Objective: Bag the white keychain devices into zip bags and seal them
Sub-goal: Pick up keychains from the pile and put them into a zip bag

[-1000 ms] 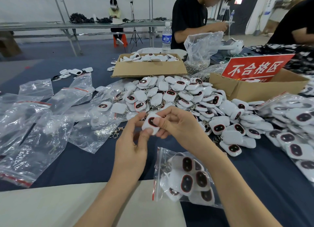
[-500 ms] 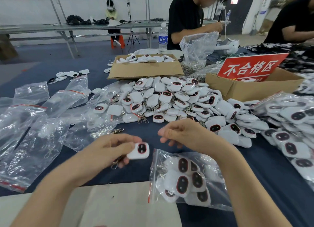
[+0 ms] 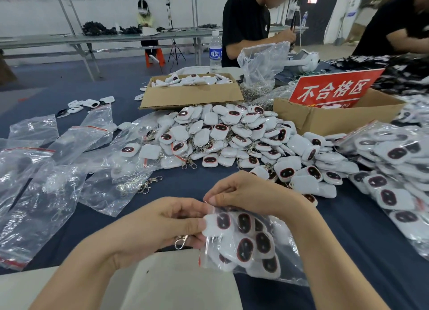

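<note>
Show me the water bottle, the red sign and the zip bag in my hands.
water bottle (image 3: 215, 53): head view, its blue label.
red sign (image 3: 334, 90): head view, middle of its face.
zip bag (image 3: 289, 242): head view, clear plastic, right side.

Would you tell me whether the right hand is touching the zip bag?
Touching. The head view shows the right hand pinching the top edge of the zip bag, while the left hand holds a device at its mouth.

The left hand (image 3: 157, 226) grips a white keychain device (image 3: 217, 224) at the mouth of a part-filled zip bag (image 3: 255, 251), whose upper edge the right hand (image 3: 250, 193) pinches. A loose pile (image 3: 232, 135) lies at twelve o'clock from the hands, empty bags (image 3: 46, 175) at nine, and filled bags (image 3: 394, 166) at three.
</note>
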Available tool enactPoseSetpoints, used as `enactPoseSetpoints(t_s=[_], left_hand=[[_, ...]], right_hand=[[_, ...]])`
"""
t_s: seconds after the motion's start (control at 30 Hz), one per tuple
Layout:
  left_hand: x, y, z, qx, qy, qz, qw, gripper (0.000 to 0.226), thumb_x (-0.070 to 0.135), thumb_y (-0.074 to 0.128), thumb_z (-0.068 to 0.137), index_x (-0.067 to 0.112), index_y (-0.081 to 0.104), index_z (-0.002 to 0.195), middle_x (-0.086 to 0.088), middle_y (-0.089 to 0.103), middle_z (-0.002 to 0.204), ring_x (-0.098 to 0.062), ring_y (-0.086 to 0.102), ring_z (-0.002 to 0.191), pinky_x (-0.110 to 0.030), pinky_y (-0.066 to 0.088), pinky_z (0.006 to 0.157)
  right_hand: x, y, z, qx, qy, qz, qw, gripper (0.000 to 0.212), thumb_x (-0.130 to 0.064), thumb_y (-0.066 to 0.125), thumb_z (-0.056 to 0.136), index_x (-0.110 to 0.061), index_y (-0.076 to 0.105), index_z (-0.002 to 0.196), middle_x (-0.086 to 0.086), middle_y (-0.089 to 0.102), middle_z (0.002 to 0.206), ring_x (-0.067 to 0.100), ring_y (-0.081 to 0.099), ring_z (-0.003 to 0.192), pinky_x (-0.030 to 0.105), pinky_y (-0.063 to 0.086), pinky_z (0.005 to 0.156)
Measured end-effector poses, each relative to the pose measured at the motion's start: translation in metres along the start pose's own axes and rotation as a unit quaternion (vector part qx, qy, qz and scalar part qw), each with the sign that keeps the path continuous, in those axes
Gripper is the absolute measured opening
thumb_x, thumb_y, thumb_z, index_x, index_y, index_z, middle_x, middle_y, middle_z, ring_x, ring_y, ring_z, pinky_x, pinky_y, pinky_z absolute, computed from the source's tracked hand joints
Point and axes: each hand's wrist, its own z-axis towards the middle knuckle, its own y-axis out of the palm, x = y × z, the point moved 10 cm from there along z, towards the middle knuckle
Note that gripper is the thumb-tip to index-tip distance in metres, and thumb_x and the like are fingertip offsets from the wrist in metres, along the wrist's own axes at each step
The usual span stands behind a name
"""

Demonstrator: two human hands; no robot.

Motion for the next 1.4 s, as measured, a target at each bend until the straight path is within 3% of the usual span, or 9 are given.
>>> enactPoseSetpoints(t_s=[0.27, 0.37, 0.53, 0.7, 0.87, 0.97, 1.07, 1.2, 1.4], left_hand=[[0.01, 0.01, 0.008, 0.079, 0.025, 0.095, 0.992, 0.021, -0.006, 0.06, 0.095, 0.006, 0.053, 0.111, -0.012, 0.069, 0.081, -0.022, 0.054, 0.069, -0.034, 0.045, 0.071], [0.019, 0.019, -0.002, 0.024, 0.029, 0.088, 0.995, 0.023, -0.009, 0.05, 0.098, 0.004, 0.053, 0.116, -0.019, 0.072, 0.098, -0.027, 0.063, 0.084, -0.032, 0.053, 0.086], [0.03, 0.01, -0.019, -0.01, 0.014, 0.099, 0.995, 0.028, -0.003, 0.041, 0.104, 0.01, 0.057, 0.122, -0.007, 0.074, 0.119, -0.018, 0.066, 0.12, -0.032, 0.051, 0.105], [0.031, -0.028, -0.018, 0.118, 0.027, 0.104, 0.987, 0.02, 0.006, 0.048, 0.102, 0.01, 0.066, 0.109, -0.005, 0.078, 0.103, -0.013, 0.072, 0.104, -0.026, 0.059, 0.09], [0.03, -0.064, 0.016, 0.311, 0.049, 0.171, 0.934, 0.02, 0.008, 0.048, 0.102, 0.014, 0.067, 0.101, -0.006, 0.075, 0.093, -0.017, 0.07, 0.08, -0.028, 0.059, 0.072], [0.051, -0.051, 0.054, 0.307, 0.08, 0.33, 0.889, 0.019, 0.022, 0.052, 0.101, 0.019, 0.067, 0.112, 0.003, 0.07, 0.101, -0.018, 0.067, 0.09, -0.031, 0.052, 0.083], [0.061, -0.024, 0.084, 0.232, 0.076, 0.407, 0.88, 0.018, 0.029, 0.053, 0.1, 0.026, 0.07, 0.104, 0.008, 0.071, 0.102, -0.012, 0.065, 0.096, -0.026, 0.046, 0.082], [0.053, -0.013, 0.088, 0.202, 0.077, 0.389, 0.895, 0.015, 0.033, 0.054, 0.101, 0.032, 0.069, 0.102, 0.016, 0.07, 0.1, -0.002, 0.063, 0.093, -0.016, 0.045, 0.075], [0.048, -0.023, 0.064, 0.215, 0.117, 0.253, 0.936, 0.012, 0.032, 0.056, 0.101, 0.037, 0.067, 0.1, 0.022, 0.07, 0.089, 0.016, 0.061, 0.078, -0.004, 0.042, 0.069]], right_hand=[[-0.005, 0.005, 0.002, -0.01, -0.008, 0.022, 1.0, 0.022, -0.015, 0.062, 0.095, -0.027, 0.071, 0.11, 0.0, 0.075, 0.088, 0.004, 0.064, 0.074, 0.023, 0.049, 0.076], [-0.007, 0.008, 0.001, -0.024, -0.011, 0.017, 0.999, 0.027, -0.009, 0.058, 0.094, -0.027, 0.068, 0.112, 0.01, 0.071, 0.083, 0.007, 0.056, 0.065, 0.024, 0.044, 0.067], [-0.008, 0.011, -0.001, -0.043, -0.009, 0.03, 0.999, 0.019, -0.031, 0.069, 0.093, -0.03, 0.068, 0.113, -0.012, 0.069, 0.07, -0.003, 0.059, 0.06, 0.021, 0.042, 0.068], [-0.005, -0.01, 0.004, 0.04, -0.02, 0.031, 0.999, 0.011, -0.037, 0.062, 0.097, -0.034, 0.068, 0.105, -0.013, 0.076, 0.09, 0.002, 0.07, 0.08, 0.024, 0.054, 0.081], [0.014, -0.058, -0.006, 0.242, -0.012, -0.013, 0.97, 0.009, -0.036, 0.059, 0.098, -0.04, 0.066, 0.095, -0.018, 0.071, 0.085, -0.005, 0.063, 0.079, 0.021, 0.051, 0.082], [0.023, -0.08, -0.018, 0.311, 0.011, -0.106, 0.944, 0.019, -0.027, 0.06, 0.098, -0.033, 0.068, 0.114, -0.012, 0.065, 0.106, 0.0, 0.06, 0.092, 0.01, 0.046, 0.078], [0.04, -0.078, -0.018, 0.237, 0.084, -0.253, 0.934, 0.032, -0.026, 0.059, 0.098, -0.029, 0.063, 0.13, -0.002, 0.056, 0.131, 0.021, 0.041, 0.126, 0.037, 0.037, 0.106], [0.052, -0.078, -0.019, 0.203, 0.129, -0.302, 0.923, 0.05, -0.028, 0.065, 0.094, -0.029, 0.051, 0.142, 0.0, 0.048, 0.136, 0.025, 0.034, 0.127, 0.038, 0.036, 0.106], [0.041, -0.086, -0.028, 0.243, 0.121, -0.238, 0.933, 0.015, -0.037, 0.075, 0.085, -0.03, 0.063, 0.091, -0.004, 0.058, 0.101, 0.014, 0.057, 0.09, 0.03, 0.042, 0.073]])
